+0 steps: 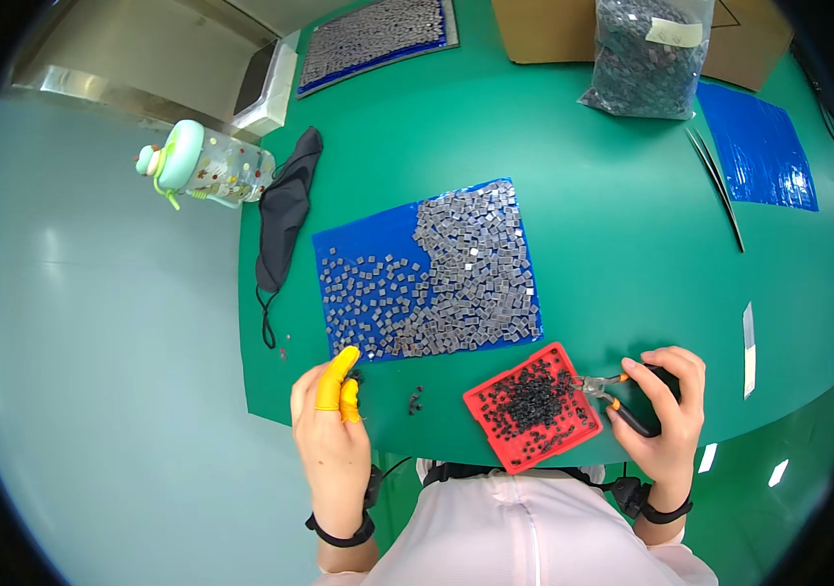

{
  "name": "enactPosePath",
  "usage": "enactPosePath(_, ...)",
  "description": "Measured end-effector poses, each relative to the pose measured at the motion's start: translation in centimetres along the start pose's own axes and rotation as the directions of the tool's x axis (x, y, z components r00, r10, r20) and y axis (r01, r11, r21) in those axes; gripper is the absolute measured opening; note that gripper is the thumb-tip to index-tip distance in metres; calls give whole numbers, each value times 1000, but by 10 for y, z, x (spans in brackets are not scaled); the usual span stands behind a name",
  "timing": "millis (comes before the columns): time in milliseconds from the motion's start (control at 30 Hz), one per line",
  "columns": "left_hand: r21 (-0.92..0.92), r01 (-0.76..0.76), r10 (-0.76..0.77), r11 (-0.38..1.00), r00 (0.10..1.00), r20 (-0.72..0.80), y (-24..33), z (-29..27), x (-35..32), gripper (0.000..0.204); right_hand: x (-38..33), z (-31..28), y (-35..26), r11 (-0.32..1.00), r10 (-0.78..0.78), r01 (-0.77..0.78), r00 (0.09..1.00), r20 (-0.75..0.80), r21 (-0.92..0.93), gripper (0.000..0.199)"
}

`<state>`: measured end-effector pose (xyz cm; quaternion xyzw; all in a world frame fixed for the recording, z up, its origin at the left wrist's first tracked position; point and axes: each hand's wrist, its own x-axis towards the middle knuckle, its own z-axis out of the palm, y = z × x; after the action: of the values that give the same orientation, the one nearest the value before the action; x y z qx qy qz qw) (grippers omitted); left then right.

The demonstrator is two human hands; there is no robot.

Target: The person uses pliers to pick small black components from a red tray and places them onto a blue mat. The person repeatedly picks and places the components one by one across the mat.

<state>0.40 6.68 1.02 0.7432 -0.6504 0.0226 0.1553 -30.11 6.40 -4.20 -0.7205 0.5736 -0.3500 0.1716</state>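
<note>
My right hand [669,410] is wrapped round the black and orange handles of a pair of pliers [595,387]. Their metal jaws reach over the right edge of a red tray [470,398], which holds many small black parts [534,396]. Yellow finger cots [337,379] cover two fingers of my left hand [331,444]. Those fingers are drawn together, with a bit of something black showing between them, too small to name. Just beyond lies a blue sheet [363,239] covered with small grey square pieces [480,264], dense at right and looser at left. A few black bits [416,400] lie between hand and tray.
Tweezers [718,190] and another blue sheet [759,146] lie at the right. A bag of dark pieces [646,68] stands by cardboard [544,34] at the back. A bottle [212,166] and a black face mask [286,215] are at the left.
</note>
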Motion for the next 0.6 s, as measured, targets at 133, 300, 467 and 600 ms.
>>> enactPosePath(133, 59, 225, -226, 973, 974, 21, -7, 2, -15, 38, -2, -1, -2, 1000, 16, -16, 1000, -16, -23, 54)
enactPosePath(300, 16, 141, -140, 990, 989, -50, -15, 20, -25, 33, -1, 0, -2, 999, -3, 2, 1000, -6, -46, 52)
enactPosePath(467, -76, 146, -146, 986, 989, 5, -9, 25, -27, 34, -1, 0, -4, 998, 4, -5, 1000, -6, -63, 52)
enactPosePath(600, -265, 224, -218, 938, 974, 54, -8, 21, -33, 32, -1, 0, -5, 997, 11, -11, 1000, -5, -75, 52)
